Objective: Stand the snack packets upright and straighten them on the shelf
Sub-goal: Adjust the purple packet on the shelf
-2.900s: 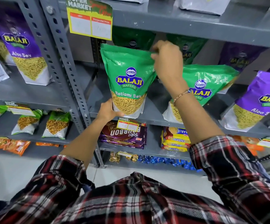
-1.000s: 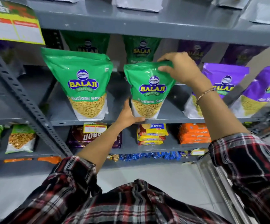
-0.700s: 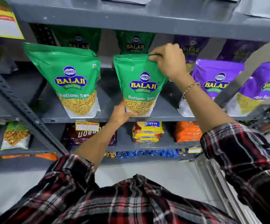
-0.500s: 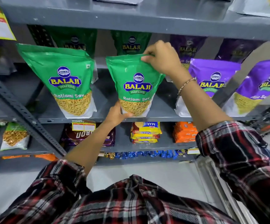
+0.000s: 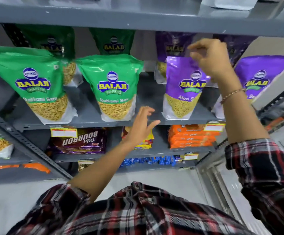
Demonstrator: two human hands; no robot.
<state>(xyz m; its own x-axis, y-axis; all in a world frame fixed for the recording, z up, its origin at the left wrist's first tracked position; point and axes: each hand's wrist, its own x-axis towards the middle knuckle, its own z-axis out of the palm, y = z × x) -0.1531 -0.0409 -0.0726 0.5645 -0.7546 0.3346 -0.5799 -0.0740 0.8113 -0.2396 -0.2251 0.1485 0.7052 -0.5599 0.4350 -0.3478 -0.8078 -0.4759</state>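
Purple packet [image 5: 183, 89] half-hidden behind right hand [image 5: 211, 60], both grips loose, left hand [image 5: 142, 126] empty.

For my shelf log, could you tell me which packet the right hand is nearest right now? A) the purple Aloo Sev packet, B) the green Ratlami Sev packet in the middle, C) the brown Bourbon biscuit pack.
A: the right hand hovers open-fingered at the top of the purple Aloo Sev packet.

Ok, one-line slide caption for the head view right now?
Both hands open: right hand at the purple Aloo Sev packet, left hand at the shelf edge.
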